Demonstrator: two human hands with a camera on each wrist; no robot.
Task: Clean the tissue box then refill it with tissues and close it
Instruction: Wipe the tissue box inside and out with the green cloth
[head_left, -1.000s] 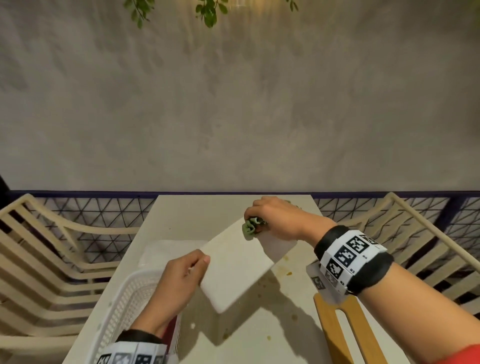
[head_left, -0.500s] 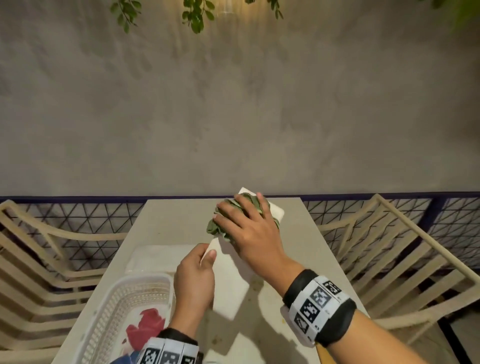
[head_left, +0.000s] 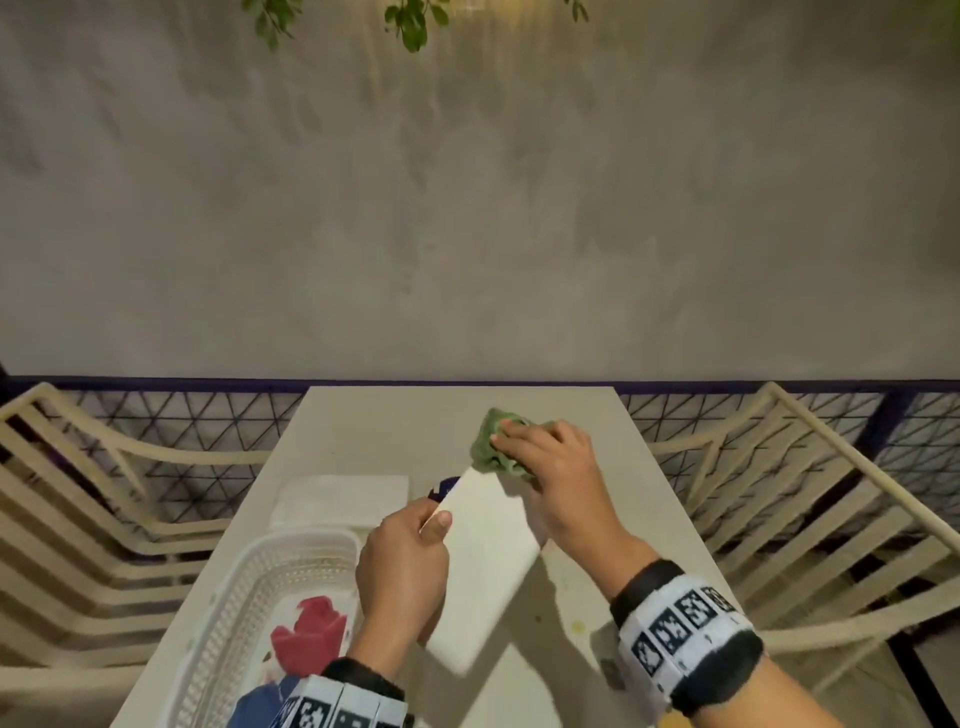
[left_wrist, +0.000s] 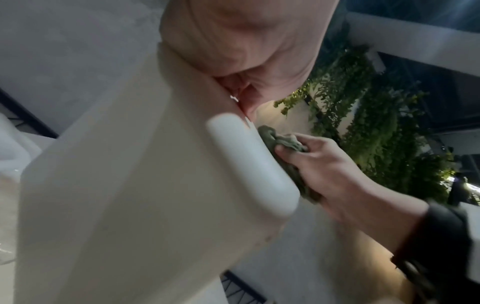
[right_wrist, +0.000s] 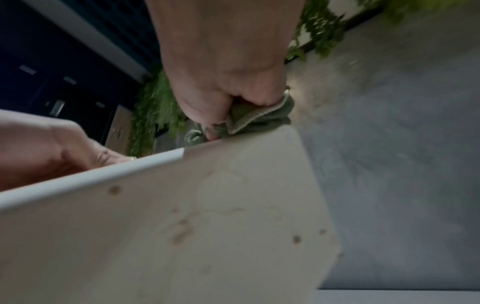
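Observation:
A white tissue box (head_left: 483, 561) is held tilted above the table, its broad face toward me. My left hand (head_left: 410, 561) grips its left edge, thumb on the face. My right hand (head_left: 550, 478) clutches a crumpled green cloth (head_left: 491, 441) and presses it against the box's far upper end. In the left wrist view the box (left_wrist: 130, 185) fills the frame and the cloth (left_wrist: 283, 148) sits behind its rounded rim. The right wrist view shows the box (right_wrist: 194, 226) with small brown spots and the cloth (right_wrist: 259, 117) under my curled fingers. A flat stack of white tissues (head_left: 343, 499) lies on the table.
A white plastic basket (head_left: 228, 613) with red and blue cloths stands at the table's front left. Cream slatted chairs (head_left: 93, 519) flank the pale table (head_left: 395, 426) on both sides. A mesh railing and a grey wall lie beyond.
The box has tipped to a steeper tilt with its lower end nearer me. My right hand with the cloth has slid to the box's far upper end. My left hand keeps its grip.

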